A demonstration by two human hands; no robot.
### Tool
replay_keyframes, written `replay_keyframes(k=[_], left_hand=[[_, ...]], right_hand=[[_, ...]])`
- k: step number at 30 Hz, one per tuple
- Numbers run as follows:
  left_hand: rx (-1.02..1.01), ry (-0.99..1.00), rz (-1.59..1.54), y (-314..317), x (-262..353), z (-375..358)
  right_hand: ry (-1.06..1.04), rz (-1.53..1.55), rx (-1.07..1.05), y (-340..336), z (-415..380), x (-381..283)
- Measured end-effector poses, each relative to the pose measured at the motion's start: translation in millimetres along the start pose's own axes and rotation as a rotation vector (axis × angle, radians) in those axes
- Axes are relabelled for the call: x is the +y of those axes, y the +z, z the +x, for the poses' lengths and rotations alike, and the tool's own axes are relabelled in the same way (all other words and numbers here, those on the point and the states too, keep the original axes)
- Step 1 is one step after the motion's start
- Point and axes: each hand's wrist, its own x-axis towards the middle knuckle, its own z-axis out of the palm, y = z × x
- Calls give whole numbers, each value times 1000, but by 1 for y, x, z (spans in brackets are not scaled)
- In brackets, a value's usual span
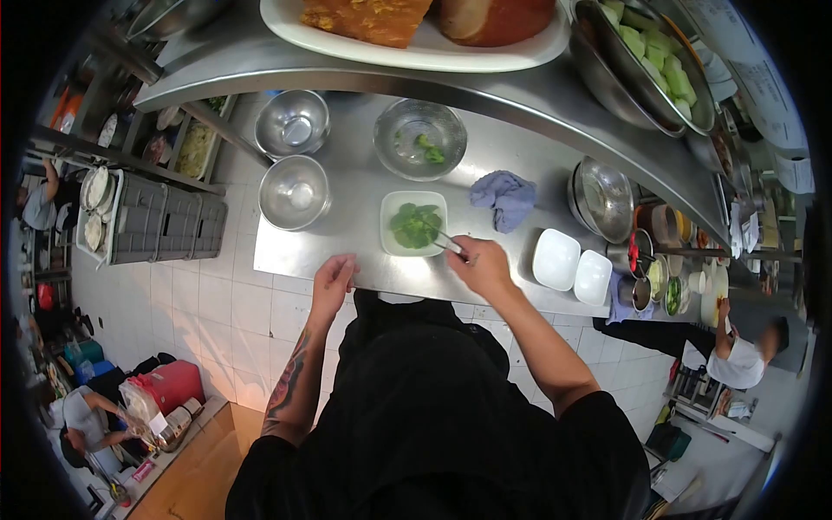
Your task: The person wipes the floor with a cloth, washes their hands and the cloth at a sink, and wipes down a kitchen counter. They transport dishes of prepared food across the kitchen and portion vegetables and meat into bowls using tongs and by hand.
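Note:
My right hand (pixel 478 264) grips slim metal tongs (pixel 447 240), their tips down among green leafy vegetables (pixel 414 225). These greens lie in a white square bowl (pixel 388 245) near the front of the steel table. My left hand (pixel 336 276) is at the table's front edge, left of the bowl, fingers curled in with nothing visible in them. Behind the white bowl stands a metal bowl (pixel 387 154) holding a few green florets (pixel 429 149). A crumpled blue-grey cloth (pixel 504 199) lies to the right of the greens.
Two metal bowls (pixel 295 192) stand at the left, two white dishes (pixel 556 260) and stacked metal bowls (pixel 605 199) at the right. Overhead, a steel shelf (pixel 364 82) carries a platter (pixel 520 59) and cut vegetables (pixel 663 65). Other people (pixel 737 360) work on both sides.

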Motion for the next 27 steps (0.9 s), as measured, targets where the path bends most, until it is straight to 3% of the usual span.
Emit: replay_keyframes(k=[2,7,9,10,14,17,20,22,24,27], left_hand=[[-2,-32,-4,0,-11,0],[6,-26,-20,2,-11,-5],[3,-23,-36,1,-11,-6],[7,-27,-33,0,-11,-6],[-1,-27,-41,-2,-15,-3],[8,-29,-15,-1,-10,-4],[-3,-27,-9,0,-8,-1],[-5,-28,-1,3,-9,0],[-12,-17,8,8,-6,6],[-31,-8,17,16,5,9]], right_hand=[[-82,-147,19,17,1,-4],[-172,-48,67,27,-2,21],[152,612,-106,25,-7,28],[193,670,-212,19,-5,28],[202,710,-201,42,-3,60],[183,562,-136,37,-4,63],[-9,407,56,3,19,51],[-72,68,187,-39,49,15],[-104,-263,209,-49,86,-1],[-51,-495,126,-25,138,10]])
